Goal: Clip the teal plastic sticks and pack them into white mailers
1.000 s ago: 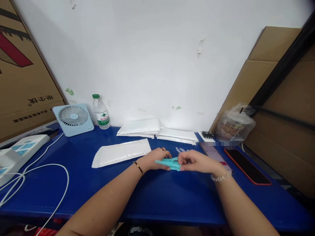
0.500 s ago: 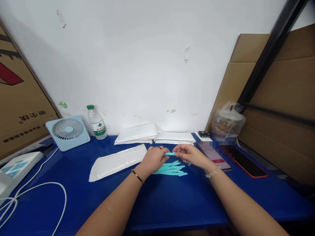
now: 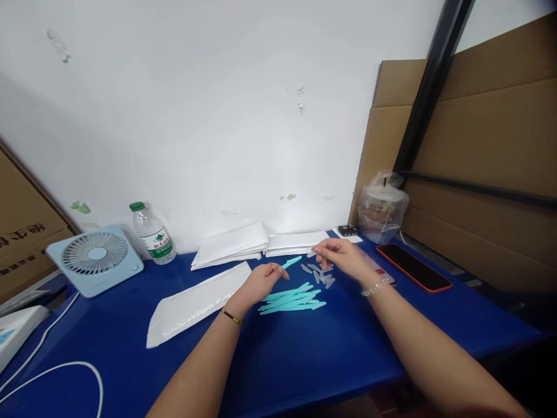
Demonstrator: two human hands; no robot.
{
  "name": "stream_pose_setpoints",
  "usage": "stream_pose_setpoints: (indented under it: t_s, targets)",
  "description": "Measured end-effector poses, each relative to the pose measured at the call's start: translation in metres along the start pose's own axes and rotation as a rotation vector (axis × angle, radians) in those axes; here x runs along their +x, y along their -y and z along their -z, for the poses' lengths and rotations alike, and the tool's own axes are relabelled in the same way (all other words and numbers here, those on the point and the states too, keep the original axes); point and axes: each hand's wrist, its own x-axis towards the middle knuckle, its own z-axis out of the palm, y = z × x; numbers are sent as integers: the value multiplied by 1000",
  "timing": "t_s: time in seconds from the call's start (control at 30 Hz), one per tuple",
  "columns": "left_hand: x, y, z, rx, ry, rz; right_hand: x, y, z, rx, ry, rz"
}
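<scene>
My left hand (image 3: 262, 281) pinches a teal eyebrow razor (image 3: 292, 262) by its handle, with the blade end pointing right and up. Between the thumb and fingertips of my right hand (image 3: 339, 255) is a small clear blade cap (image 3: 311, 253), held apart from the razor. Below my right hand lie several loose clear caps (image 3: 322, 277) on the blue table. A loose pile of teal eyebrow razors (image 3: 291, 300) rests just below and to the right of my left hand. To its left lies a white padded envelope (image 3: 195, 303).
Stacked white envelopes (image 3: 232, 244) lie against the wall. A blue fan (image 3: 96, 258) and a water bottle (image 3: 152, 235) stand left. At right are a red-edged phone (image 3: 413, 267), another phone (image 3: 369, 264) partly behind my hand, and a bagged cup (image 3: 383, 209). White cable (image 3: 56, 316) runs front left.
My hands have moved apart. The clear cap is now separate from the razor, in my right hand. The view has shifted to the right, and the loose caps show more fully.
</scene>
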Motion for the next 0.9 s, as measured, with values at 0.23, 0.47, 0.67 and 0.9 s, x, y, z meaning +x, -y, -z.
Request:
stream_pose_setpoints:
  t_s: [0.23, 0.47, 0.67, 0.9]
  targets:
    - [0, 0, -2, 41, 14, -40, 2, -10, -13, 40, 71, -10]
    - [1, 2, -6, 33, 19, -59, -2, -2, -28, 60, 141, -20]
    - [4, 6, -4, 21, 2, -28, 1, -2, -14, 72, 10, 11]
    - [4, 5, -2, -19, 5, 8, 0, -2, -7, 45, -16, 35]
